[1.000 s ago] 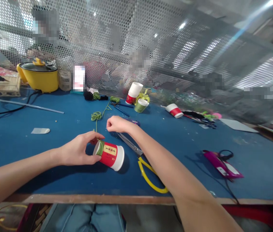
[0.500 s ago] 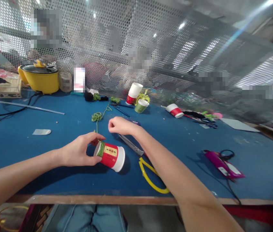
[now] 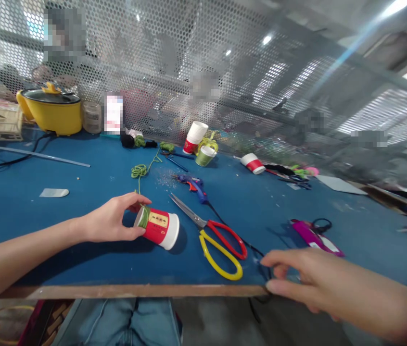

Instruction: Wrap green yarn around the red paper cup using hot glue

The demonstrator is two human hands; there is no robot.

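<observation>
A red-and-white paper cup lies tilted on its side, green yarn wound round its left end. My left hand is closed on that end, thumb in front and fingers behind. From the cup a strand runs up to a loose tangle of green yarn. My right hand, slightly blurred, is at the table's front edge beside a black cable, its thumb and forefinger apart. Scissors with red and yellow handles lie between my hands. Beyond them is a blue glue gun.
At the back stand stacked paper cups and a green-wrapped cup; another red-banded cup lies over. A yellow electric pot is at the back left, a purple item at right. A perforated metal screen rises behind.
My right hand has swung from the middle of the table to the right and toward me, uncovering the scissors and glue gun. My left hand still holds the cup. The view has shifted slightly.
</observation>
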